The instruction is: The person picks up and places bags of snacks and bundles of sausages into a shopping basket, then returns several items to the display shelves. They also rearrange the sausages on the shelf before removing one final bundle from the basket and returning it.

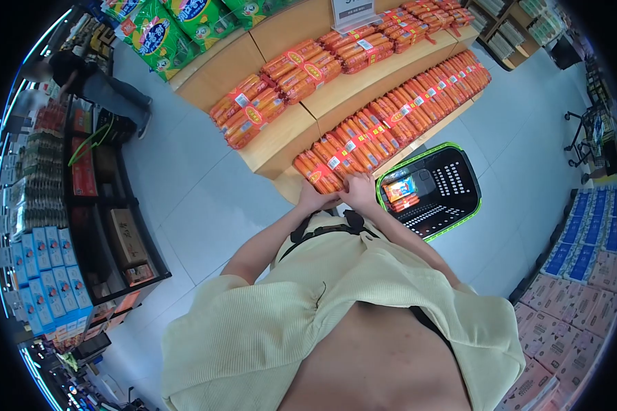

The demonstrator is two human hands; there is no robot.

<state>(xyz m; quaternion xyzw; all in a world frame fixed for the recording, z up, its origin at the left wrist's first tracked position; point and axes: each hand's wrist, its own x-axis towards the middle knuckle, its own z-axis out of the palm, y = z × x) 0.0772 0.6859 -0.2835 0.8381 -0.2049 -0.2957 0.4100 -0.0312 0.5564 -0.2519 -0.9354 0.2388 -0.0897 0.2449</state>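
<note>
Rows of orange-red sausage packs (384, 123) lie on a stepped wooden display (281, 137). My left hand (315, 198) and my right hand (358, 192) rest side by side on the nearest packs (325, 168) at the lower tier's front end. Both hands press on the packs with fingers curled over them; whether either one grips a pack I cannot tell. Just right of my right hand stands a black shopping basket with a green rim (459, 164), holding a few packs (399, 192).
Green snack bags (164, 27) fill the display's top. Dark shelves with boxed goods (82, 205) line the left. A person (96, 85) bends by those shelves. Stacked cartons (569, 322) stand at right. Grey floor tiles surround the display.
</note>
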